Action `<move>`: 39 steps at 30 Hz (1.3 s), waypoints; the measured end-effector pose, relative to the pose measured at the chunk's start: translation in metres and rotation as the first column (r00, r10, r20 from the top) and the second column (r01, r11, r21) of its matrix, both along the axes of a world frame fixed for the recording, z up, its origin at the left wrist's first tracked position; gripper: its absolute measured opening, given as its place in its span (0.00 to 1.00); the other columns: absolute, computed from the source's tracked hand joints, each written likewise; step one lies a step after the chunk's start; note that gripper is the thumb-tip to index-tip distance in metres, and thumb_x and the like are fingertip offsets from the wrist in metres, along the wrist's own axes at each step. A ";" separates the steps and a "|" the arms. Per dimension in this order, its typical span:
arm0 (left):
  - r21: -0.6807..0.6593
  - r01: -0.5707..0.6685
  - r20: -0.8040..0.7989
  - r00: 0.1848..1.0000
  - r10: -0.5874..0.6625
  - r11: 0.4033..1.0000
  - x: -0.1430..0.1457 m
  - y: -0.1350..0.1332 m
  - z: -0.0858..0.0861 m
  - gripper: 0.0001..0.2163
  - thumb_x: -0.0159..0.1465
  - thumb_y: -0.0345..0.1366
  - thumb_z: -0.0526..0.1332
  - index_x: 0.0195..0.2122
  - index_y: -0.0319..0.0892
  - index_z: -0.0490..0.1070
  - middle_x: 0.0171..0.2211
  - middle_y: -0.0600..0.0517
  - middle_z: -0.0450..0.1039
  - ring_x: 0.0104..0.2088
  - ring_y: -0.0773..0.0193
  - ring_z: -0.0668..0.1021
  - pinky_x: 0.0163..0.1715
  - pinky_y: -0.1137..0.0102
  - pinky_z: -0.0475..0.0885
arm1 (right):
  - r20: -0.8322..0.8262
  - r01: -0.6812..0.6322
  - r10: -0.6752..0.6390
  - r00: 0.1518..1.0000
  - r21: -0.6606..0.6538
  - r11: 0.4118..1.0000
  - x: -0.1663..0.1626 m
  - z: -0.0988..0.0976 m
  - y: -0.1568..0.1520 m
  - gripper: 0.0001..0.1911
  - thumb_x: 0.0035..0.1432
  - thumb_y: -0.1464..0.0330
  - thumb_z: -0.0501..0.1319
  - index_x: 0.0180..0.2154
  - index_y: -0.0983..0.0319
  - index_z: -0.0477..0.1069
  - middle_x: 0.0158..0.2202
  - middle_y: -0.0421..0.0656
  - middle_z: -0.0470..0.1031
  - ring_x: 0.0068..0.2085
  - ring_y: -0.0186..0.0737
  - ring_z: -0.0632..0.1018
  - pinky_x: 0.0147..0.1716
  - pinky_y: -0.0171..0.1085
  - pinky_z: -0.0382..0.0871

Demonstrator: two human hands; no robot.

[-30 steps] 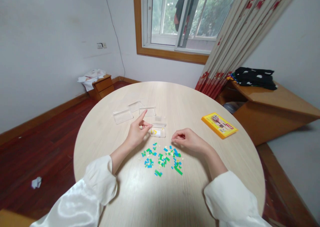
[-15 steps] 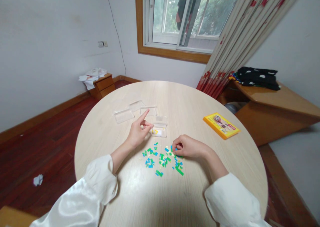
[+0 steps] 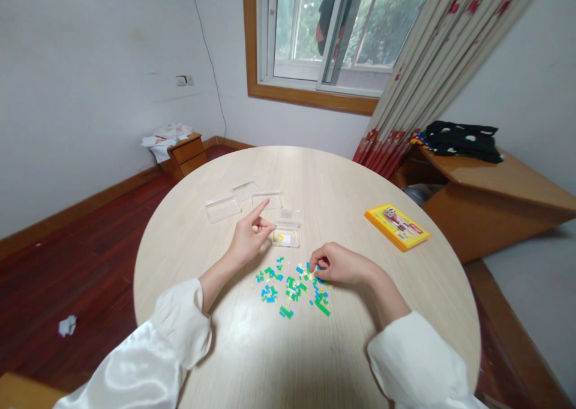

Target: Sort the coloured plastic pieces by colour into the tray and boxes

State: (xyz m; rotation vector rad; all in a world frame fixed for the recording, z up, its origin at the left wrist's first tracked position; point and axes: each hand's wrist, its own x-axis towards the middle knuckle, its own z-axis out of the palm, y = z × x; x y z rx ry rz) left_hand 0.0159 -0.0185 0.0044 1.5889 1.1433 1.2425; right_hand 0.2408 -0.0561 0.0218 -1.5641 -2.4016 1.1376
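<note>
My left hand [image 3: 248, 235] is at the left side of an open clear plastic box [image 3: 292, 244], its index finger stretched out and its thumb and a curled finger closed at the box's corner. Inside the box lie a few yellow pieces and a white patch. Over the right part of the loose small building bricks [image 3: 294, 289], green, blue and pale yellow, is my right hand [image 3: 335, 262]. Its thumb and fingers are pinched together down among the bricks; what they hold, if anything, is too small to make out.
Several clear plastic trays [image 3: 224, 209] lie beyond my left hand. A yellow-orange box [image 3: 398, 226] with a printed cover rests at the right on the round wooden table [image 3: 333, 181]. Beyond the table stand a small cabinet [image 3: 186, 154] and a wooden desk [image 3: 481, 199].
Hardly anything differs. My right fingers have shifted very slightly over the bricks, while my left hand stays at the box.
</note>
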 end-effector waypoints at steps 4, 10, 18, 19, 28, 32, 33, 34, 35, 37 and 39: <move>0.001 -0.007 -0.005 1.000 0.007 1.000 0.000 0.000 0.000 0.31 0.54 0.29 0.63 0.60 0.38 0.59 0.25 0.54 0.74 0.26 0.69 0.73 0.31 0.72 0.66 | -0.005 -0.006 0.006 1.000 -0.008 1.000 0.001 0.001 0.000 0.10 0.43 0.75 0.59 0.29 0.65 0.77 0.17 0.33 0.56 0.21 0.27 0.58 0.21 0.30 0.50; 0.013 -0.014 -0.028 1.000 0.014 1.000 -0.001 0.001 -0.002 0.31 0.54 0.29 0.62 0.60 0.36 0.59 0.25 0.53 0.74 0.25 0.69 0.72 0.30 0.72 0.66 | -0.044 -0.020 0.019 0.999 -0.032 0.999 0.003 -0.003 0.001 0.09 0.44 0.72 0.61 0.30 0.65 0.78 0.17 0.33 0.54 0.21 0.27 0.56 0.21 0.31 0.48; 0.025 -0.011 -0.031 0.999 0.011 1.000 -0.001 0.002 -0.002 0.30 0.54 0.30 0.62 0.60 0.35 0.59 0.25 0.53 0.74 0.25 0.70 0.71 0.29 0.72 0.65 | -0.151 0.041 -0.044 0.988 -0.018 0.999 -0.002 -0.004 0.000 0.07 0.48 0.70 0.59 0.26 0.65 0.75 0.17 0.34 0.56 0.21 0.28 0.58 0.22 0.31 0.51; 0.028 -0.012 -0.029 0.999 0.012 1.000 -0.001 0.002 -0.002 0.30 0.54 0.30 0.62 0.60 0.35 0.59 0.25 0.53 0.74 0.25 0.70 0.71 0.30 0.72 0.66 | -0.211 0.105 -0.092 0.973 0.050 0.993 -0.004 -0.002 0.000 0.07 0.49 0.69 0.59 0.27 0.65 0.74 0.18 0.34 0.57 0.22 0.29 0.58 0.22 0.31 0.52; 0.049 -0.013 -0.046 0.999 0.015 0.999 -0.002 0.001 0.000 0.29 0.54 0.30 0.62 0.59 0.36 0.61 0.25 0.53 0.75 0.24 0.70 0.70 0.31 0.72 0.66 | -0.515 0.530 -0.188 0.837 0.672 0.518 -0.030 -0.009 0.000 0.10 0.58 0.65 0.57 0.29 0.60 0.74 0.22 0.41 0.68 0.27 0.38 0.67 0.33 0.39 0.60; 0.057 -0.011 -0.042 0.999 0.013 0.998 -0.002 0.001 0.000 0.29 0.54 0.30 0.62 0.59 0.37 0.62 0.25 0.53 0.75 0.24 0.70 0.70 0.30 0.72 0.65 | -0.421 0.461 -0.191 0.887 0.767 0.447 -0.035 -0.019 0.006 0.09 0.60 0.66 0.56 0.34 0.59 0.75 0.24 0.41 0.70 0.30 0.39 0.69 0.38 0.41 0.57; 0.055 -0.010 -0.040 0.999 0.012 0.998 -0.002 0.001 0.001 0.29 0.54 0.31 0.62 0.59 0.36 0.62 0.25 0.53 0.74 0.24 0.70 0.70 0.30 0.72 0.65 | -0.400 0.449 -0.205 0.893 0.782 0.431 -0.035 -0.021 0.007 0.09 0.60 0.66 0.57 0.38 0.58 0.75 0.26 0.41 0.71 0.32 0.40 0.69 0.39 0.41 0.56; 0.054 -0.010 -0.038 0.999 0.012 0.998 -0.002 0.000 0.001 0.29 0.54 0.31 0.62 0.59 0.36 0.62 0.25 0.53 0.74 0.24 0.70 0.69 0.30 0.72 0.65 | -0.382 0.440 -0.220 0.898 0.796 0.415 -0.035 -0.022 0.009 0.11 0.60 0.66 0.57 0.43 0.58 0.74 0.29 0.41 0.73 0.35 0.41 0.70 0.41 0.42 0.55; 0.054 -0.012 -0.038 0.999 0.014 0.998 -0.002 0.000 0.001 0.29 0.54 0.31 0.62 0.59 0.36 0.62 0.25 0.53 0.74 0.24 0.70 0.69 0.30 0.72 0.65 | -0.366 0.431 -0.232 0.901 0.808 0.402 -0.034 -0.022 0.009 0.15 0.59 0.65 0.58 0.49 0.57 0.71 0.32 0.42 0.73 0.37 0.42 0.70 0.42 0.42 0.55; 0.056 -0.016 -0.044 0.999 0.018 0.998 -0.002 0.000 0.002 0.29 0.54 0.31 0.62 0.58 0.35 0.62 0.25 0.53 0.74 0.24 0.70 0.69 0.30 0.72 0.65 | -0.348 0.422 -0.250 0.904 0.822 0.382 -0.032 -0.023 0.011 0.23 0.59 0.65 0.58 0.56 0.57 0.64 0.36 0.43 0.74 0.40 0.43 0.70 0.44 0.43 0.53; 0.061 -0.017 -0.050 0.999 0.020 0.998 -0.002 0.000 0.003 0.29 0.54 0.30 0.62 0.58 0.35 0.62 0.25 0.53 0.74 0.24 0.70 0.69 0.31 0.72 0.65 | -0.343 0.423 -0.265 0.901 0.828 0.368 -0.031 -0.023 0.011 0.27 0.58 0.65 0.59 0.60 0.57 0.59 0.37 0.43 0.74 0.41 0.44 0.70 0.44 0.43 0.52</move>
